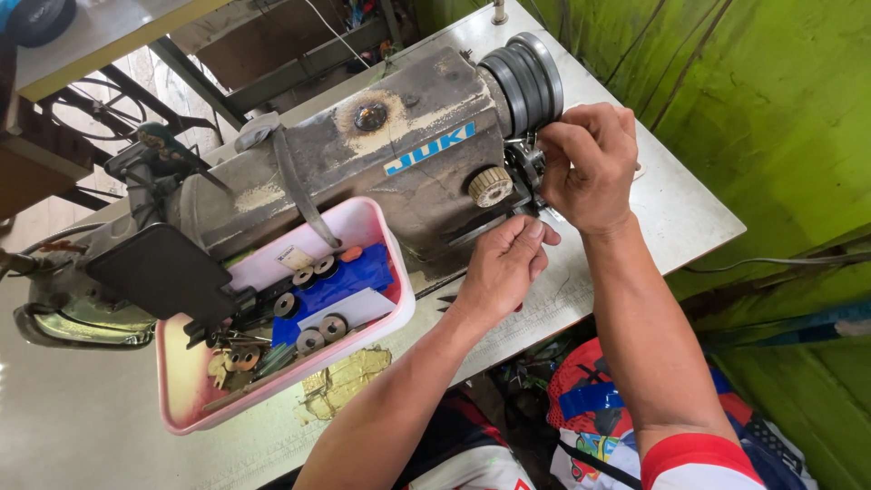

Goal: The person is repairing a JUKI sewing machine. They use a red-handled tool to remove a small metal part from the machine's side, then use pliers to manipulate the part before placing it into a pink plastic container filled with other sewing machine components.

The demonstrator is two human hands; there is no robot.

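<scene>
At the far left we see a dark flat plate (163, 269) at the needle end of the sewing machine (363, 163), which lies across the pale desk (82, 408). Just right of it a pink and white plastic tray (399, 308) stands on the desk against the machine's front; in it we make out several round metal bobbins (321, 331), a blue card (349, 277), a white slip and some small brassy parts at its near-left end. Further right, a cream ribbed dial (491, 186) sits on the machine's end face, below the grey handwheel (526, 82). Our left hand (504, 268) comes up from below with the forearm stretched diagonally, its fingers (535, 231) curled together and pressed against the small dark mechanism (524, 168) beside the dial; whether they pinch anything we cannot tell. Our right hand (590, 163) reaches in from the right, wrist bent, the fingers bunched around the same mechanism just under the handwheel, their tips hidden from us, so the grip is unclear. The mechanism lies between the two hands, touched by both. A green sheet (780, 118) hangs on the right.
</scene>
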